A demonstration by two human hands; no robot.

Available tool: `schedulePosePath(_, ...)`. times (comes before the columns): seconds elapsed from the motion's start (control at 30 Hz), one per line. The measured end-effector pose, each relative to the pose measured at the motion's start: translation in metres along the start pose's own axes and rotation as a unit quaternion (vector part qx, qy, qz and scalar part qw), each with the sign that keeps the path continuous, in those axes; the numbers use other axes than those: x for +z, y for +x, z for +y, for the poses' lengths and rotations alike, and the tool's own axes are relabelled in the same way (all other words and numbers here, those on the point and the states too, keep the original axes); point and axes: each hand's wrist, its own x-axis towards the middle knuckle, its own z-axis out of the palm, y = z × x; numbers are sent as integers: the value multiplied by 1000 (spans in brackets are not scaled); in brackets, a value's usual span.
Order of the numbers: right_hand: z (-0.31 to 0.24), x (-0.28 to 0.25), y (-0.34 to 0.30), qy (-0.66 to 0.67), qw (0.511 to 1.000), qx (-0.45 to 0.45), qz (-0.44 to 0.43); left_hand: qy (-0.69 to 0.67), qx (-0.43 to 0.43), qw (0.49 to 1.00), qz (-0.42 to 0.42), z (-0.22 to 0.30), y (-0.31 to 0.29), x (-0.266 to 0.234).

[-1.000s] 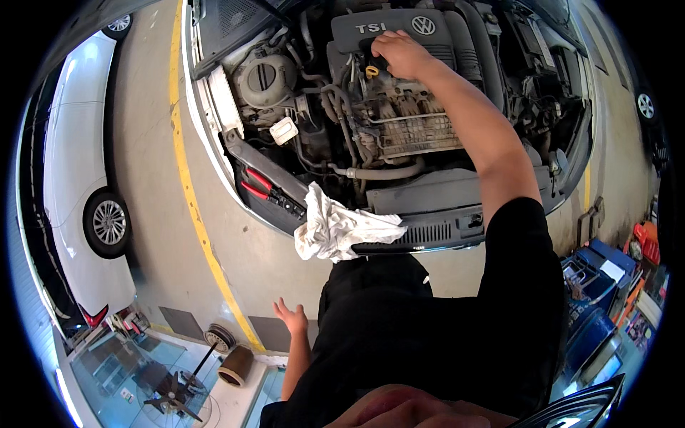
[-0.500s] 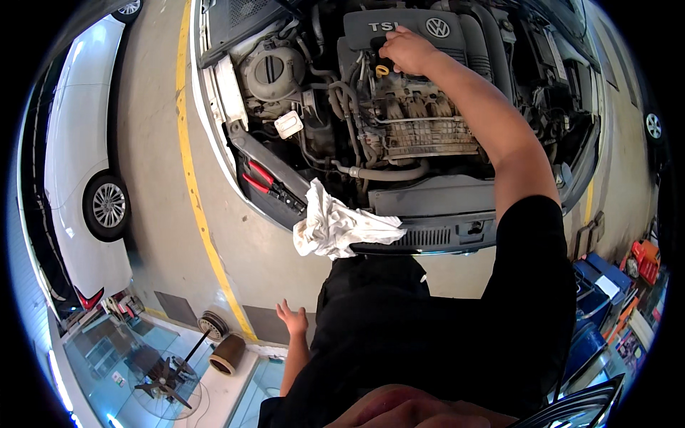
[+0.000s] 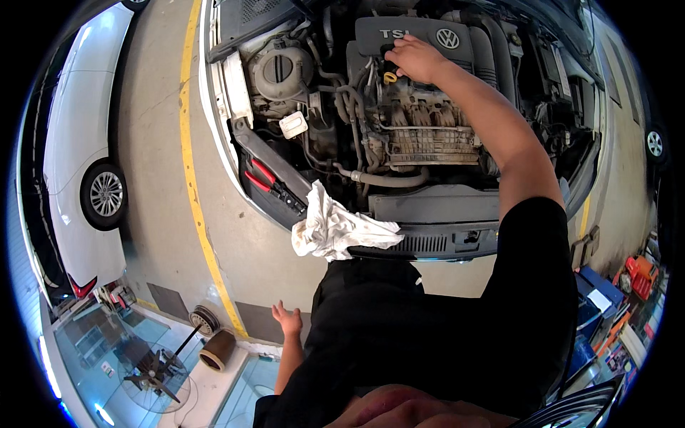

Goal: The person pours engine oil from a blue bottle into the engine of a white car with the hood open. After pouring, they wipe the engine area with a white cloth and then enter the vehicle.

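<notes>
My right hand [image 3: 417, 60] reaches over the open engine bay to the front edge of the black plastic engine cover [image 3: 417, 28]. Its fingers are bent inward around a spot beside the cover; what they grip there is hidden. Just below the fingertips shows the yellow ring handle of a dipstick [image 3: 389, 77]. Out to my left side, away from the car, my left hand [image 3: 287, 318] is empty with fingers apart. A crumpled white cloth [image 3: 335, 227] is draped over the car's front edge, touched by neither hand.
Red-handled pliers [image 3: 262, 178] lie on the front left of the engine bay, near a round reservoir [image 3: 282, 73] and a small whitish rectangular piece [image 3: 293, 125]. A white car [image 3: 78, 135] stands at left. A fan [image 3: 155, 374] is at lower left; blue cases [image 3: 594, 289] are at right.
The whole view has shifted slightly. My right hand stays at the engine cover's front edge, its fingers turned a little. My left hand is still held out, open.
</notes>
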Motion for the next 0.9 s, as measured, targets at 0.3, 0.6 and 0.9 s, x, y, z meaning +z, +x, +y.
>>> schedulePosePath(0.3, -23, -7, 1, 65, 987, 148, -20, 28, 9, 1000, 1, 16, 19, 11)
schedulePosePath(0.6, -43, -27, 14, 76, 971, 219, -59, -225, 160, 954, -121, 221, 75, 53)
schedulePosePath(0.9, -61, -22, -23, 31, 984, 166, 54, -22, 185, 983, 3, 306, 49, 40)
